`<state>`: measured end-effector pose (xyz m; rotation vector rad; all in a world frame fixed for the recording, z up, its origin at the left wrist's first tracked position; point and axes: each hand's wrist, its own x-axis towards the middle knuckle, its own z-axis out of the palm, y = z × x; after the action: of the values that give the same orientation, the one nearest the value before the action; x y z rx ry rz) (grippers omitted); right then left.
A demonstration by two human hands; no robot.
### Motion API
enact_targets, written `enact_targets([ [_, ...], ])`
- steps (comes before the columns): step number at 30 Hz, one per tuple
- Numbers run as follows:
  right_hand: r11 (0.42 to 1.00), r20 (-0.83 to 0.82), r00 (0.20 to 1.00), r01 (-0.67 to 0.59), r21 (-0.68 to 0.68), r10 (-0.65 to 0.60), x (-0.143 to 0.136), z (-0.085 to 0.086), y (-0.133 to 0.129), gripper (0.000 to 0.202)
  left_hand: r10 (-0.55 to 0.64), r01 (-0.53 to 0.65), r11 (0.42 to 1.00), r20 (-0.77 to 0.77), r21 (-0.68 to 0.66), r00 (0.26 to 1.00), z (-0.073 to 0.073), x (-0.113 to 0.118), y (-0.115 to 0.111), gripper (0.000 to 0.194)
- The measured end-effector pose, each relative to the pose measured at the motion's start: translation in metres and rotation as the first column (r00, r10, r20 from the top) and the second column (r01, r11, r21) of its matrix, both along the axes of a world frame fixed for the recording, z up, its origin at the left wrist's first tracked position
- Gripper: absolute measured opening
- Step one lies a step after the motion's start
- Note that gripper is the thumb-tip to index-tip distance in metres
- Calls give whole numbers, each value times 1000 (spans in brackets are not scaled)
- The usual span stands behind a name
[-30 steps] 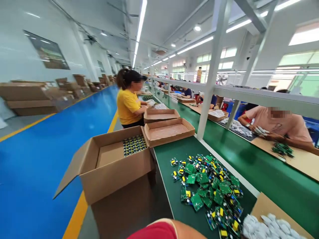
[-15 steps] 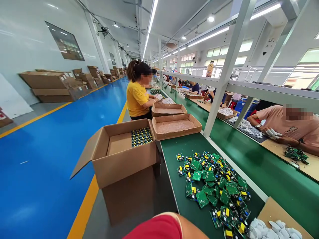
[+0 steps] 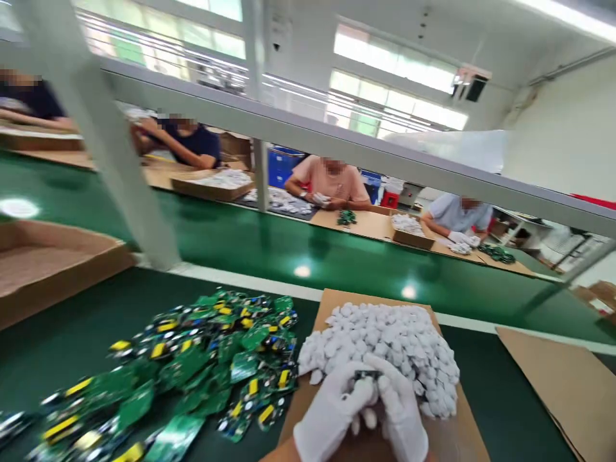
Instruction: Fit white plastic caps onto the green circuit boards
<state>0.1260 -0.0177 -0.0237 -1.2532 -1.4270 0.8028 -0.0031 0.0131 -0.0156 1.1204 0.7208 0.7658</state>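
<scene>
Both of my hands wear white gloves and meet at the bottom centre, over a sheet of brown cardboard (image 3: 462, 443). Between their fingertips is a small circuit board (image 3: 367, 374), seen nearly edge-on. My left hand (image 3: 330, 404) is closed on its left side, and my right hand (image 3: 400, 410) grips it from the right. A pile of small white pieces (image 3: 385, 327) lies on the cardboard just beyond my fingers; their kind is not clear. To the left, a heap of green circuit boards (image 3: 192, 366) with yellow, blue and white components spreads over the dark green bench.
A shallow cardboard box (image 3: 67, 269) stands at the left. Another cardboard sheet (image 3: 563, 385) lies at the right. Beyond a white metal frame (image 3: 337, 138) and a green belt (image 3: 269, 250), several people work at the opposite bench.
The view has swung right and down from the aisle and open carton to the bench before me. My two gloved hands, unseen before, now show with a circuit board between them.
</scene>
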Motion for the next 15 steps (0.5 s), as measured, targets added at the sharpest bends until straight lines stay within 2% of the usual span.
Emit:
enact_targets([
  [4,995,2,1000,10,-99,-10,-7,10,1,45,2,-3,1000,22,9,1000,4,-5,1,42],
  [9,991,-117,993,-31,-129,15,-3,17,2,51,-91,123,978,184,-171,979,15,-3,-3,35],
  [12,991,-39,997,-75,-109,71,-3,20,2,53,-23,67,970,185,-233,982,17,-3,-4,21],
  [15,999,88,995,-39,-16,41,-4,21,4,43,59,-1,953,183,-302,981,15,-5,-3,18],
])
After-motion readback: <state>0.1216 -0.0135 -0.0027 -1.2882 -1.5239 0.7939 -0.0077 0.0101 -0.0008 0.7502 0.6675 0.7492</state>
